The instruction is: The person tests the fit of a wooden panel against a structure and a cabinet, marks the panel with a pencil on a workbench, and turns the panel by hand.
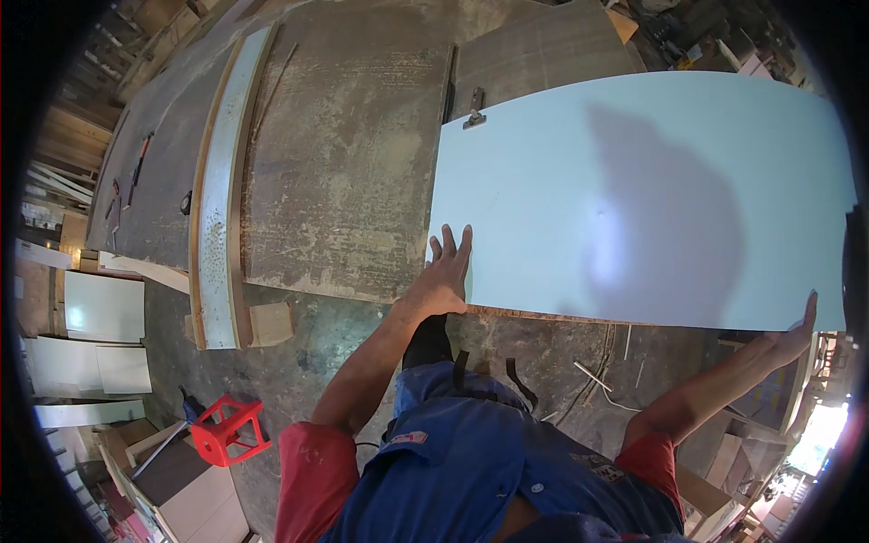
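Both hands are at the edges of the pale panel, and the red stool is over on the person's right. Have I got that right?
Not quite: the head view shows the red stool on the person's left. The left hand and right hand are at the pale panel's edges.

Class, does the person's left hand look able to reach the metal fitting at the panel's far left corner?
Probably yes: the left hand rests at the pale panel's left edge, and nothing visible stands along that edge between it and the metal fitting, though a forward stretch seems needed.
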The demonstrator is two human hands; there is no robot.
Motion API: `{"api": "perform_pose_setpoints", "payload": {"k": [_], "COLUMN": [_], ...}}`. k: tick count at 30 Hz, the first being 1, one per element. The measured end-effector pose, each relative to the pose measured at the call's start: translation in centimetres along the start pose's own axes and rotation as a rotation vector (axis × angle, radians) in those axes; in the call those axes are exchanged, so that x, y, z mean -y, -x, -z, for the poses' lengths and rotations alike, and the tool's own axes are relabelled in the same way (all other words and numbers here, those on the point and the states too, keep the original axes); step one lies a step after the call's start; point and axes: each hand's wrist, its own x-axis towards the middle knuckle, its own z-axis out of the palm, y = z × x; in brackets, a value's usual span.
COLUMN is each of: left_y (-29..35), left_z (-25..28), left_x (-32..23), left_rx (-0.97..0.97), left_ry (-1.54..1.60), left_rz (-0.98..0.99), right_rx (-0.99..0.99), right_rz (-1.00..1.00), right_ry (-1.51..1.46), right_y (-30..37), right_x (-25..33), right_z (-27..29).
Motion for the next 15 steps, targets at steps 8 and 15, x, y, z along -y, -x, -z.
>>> {"api": "perform_pose_setpoints", "payload": {"k": [8,15], "left_y": [-0.9,-1.6], "left_z": [1.7,0.4], "left_x": [-0.9,0.4], "left_rx": [0.033,-0.036], "left_ry": [-0.012,-0.063], "left_rz": [0.035,-0.038], "right_rx": [0.023,-0.082], "right_rz": [0.005,0.004], "right_ry": [-0.104,0.059], "right_y": [2.8,1.7], "right_x": [0.2,0.4], "right_z": [-3.3,-4.2]}}
